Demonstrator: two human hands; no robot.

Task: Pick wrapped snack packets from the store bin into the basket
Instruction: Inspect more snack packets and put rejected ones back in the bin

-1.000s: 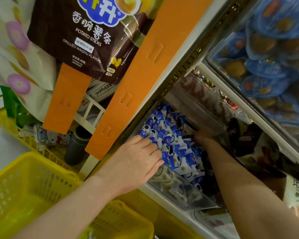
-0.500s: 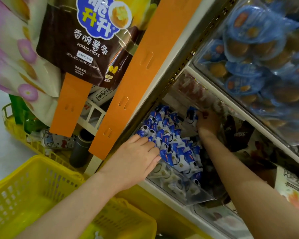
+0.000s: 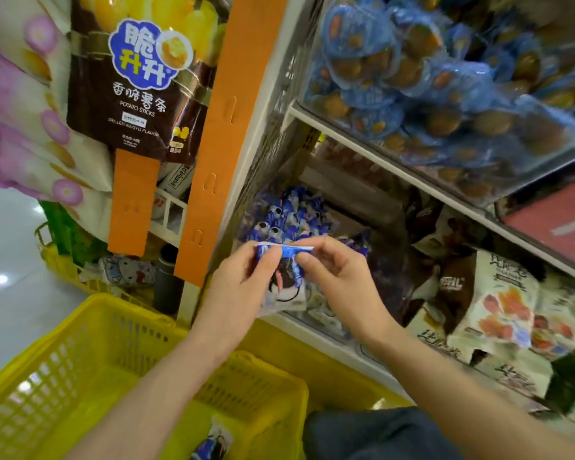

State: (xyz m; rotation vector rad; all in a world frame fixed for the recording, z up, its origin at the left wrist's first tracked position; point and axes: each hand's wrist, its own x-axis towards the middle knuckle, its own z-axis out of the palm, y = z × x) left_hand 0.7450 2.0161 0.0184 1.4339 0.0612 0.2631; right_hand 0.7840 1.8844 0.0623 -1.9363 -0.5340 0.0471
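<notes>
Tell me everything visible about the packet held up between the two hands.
The small blue-and-white wrapped snack packet looks like glossy film: blue sealed top edge, white body with blurred dark and red print. It hangs upright in front of the clear store bin. The left hand pinches its top edge at one end, the right hand at the other.

You're looking at glossy, crinkly film wrap on the snack packet (image 3: pixel 284 283), centre frame. Basket (image 3: pixel 80 343), lower left: shiny moulded plastic w/ lattice walls. Potato-stick bag (image 3: pixel 130 104), upper left: glossy, foil-look. Orange strip (image 3: pixel 226 127): matt, smooth. Floor (image 3: pixel 7 260), left edge: polished, reflective.
</notes>
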